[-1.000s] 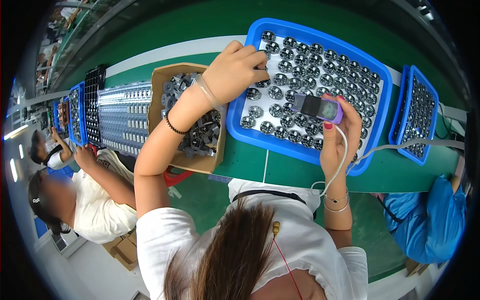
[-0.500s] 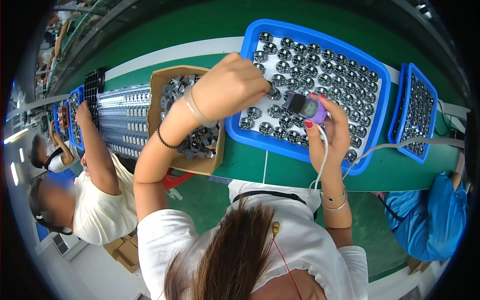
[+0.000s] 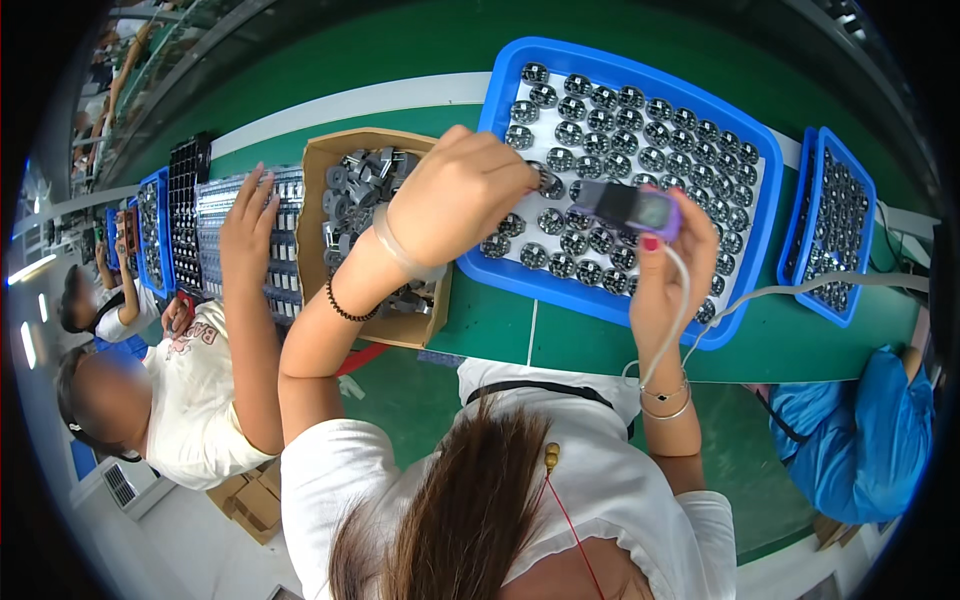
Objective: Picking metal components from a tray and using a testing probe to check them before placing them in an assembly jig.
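Note:
My left hand [image 3: 468, 195] is closed, pinching a small dark round component [image 3: 546, 180] over the left part of a blue tray [image 3: 497, 92]. In my right hand [image 3: 672, 265] is a purple handheld device [image 3: 655, 212] with a small display, a black band and a greyish tip pointing left. The tip is blurred and lies a little right of the pinched component; I cannot tell whether they touch. A white cable [image 3: 684, 290] hangs from the device past my right wrist. Under both hands, rows of shiny round components [image 3: 620, 165] lie on the tray's white liner.
Left of the tray stands a cardboard box [image 3: 432, 325] of loose grey parts, below my left forearm. Beyond it a co-worker's hand [image 3: 247, 225] is over a clear plastic tray [image 3: 215, 200]. Stacked blue trays [image 3: 850, 300] stand at right, near a person in blue [image 3: 850, 430].
My right hand and the device have shifted right, and the device lies more level. My left hand has moved slightly downward with the component. The co-worker's arm has swung right, toward the box.

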### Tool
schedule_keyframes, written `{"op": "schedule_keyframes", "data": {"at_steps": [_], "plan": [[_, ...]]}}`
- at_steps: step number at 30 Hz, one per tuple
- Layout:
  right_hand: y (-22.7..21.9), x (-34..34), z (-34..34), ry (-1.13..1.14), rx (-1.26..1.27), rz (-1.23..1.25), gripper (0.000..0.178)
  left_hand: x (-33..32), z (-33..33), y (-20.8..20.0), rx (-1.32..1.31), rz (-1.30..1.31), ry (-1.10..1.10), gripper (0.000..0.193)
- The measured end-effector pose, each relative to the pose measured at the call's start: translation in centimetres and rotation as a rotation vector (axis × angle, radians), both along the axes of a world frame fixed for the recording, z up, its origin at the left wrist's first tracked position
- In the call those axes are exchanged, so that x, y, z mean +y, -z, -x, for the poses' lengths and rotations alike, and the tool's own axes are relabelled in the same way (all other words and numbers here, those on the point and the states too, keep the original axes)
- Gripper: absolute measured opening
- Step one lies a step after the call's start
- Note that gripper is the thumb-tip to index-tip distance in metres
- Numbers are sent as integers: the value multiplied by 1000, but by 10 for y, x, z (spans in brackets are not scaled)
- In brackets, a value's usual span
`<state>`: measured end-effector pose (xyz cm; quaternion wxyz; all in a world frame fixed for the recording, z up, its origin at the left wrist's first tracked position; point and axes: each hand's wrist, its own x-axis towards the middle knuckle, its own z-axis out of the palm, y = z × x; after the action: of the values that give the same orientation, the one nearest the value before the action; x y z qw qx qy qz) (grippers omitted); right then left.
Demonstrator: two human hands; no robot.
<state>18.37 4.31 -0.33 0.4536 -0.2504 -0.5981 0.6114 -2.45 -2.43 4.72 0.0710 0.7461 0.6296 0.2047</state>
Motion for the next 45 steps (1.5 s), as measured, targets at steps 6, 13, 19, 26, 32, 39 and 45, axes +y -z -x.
{"op": "schedule_keyframes", "data": {"at_steps": [6,13,19,26,32,39,45], "plan": [[0,8,-6,62,-30,-10,43,-1,11,31,236,66,-81,9],[3,9,-5,30,-72,21,42,20,25,23,202,33,-200,13],[-2,19,5,-18,-122,-71,41,41,39,36,340,67,-159,8],[-6,30,16,-44,-300,-138,38,35,10,5,351,-75,-55,5],[-6,27,20,-44,-154,-118,37,29,-12,-5,212,-173,-37,14],[-3,25,12,113,-48,38,38,34,10,8,176,-117,-81,7],[1,26,7,119,-53,-23,39,45,28,37,264,34,-148,6]]}}
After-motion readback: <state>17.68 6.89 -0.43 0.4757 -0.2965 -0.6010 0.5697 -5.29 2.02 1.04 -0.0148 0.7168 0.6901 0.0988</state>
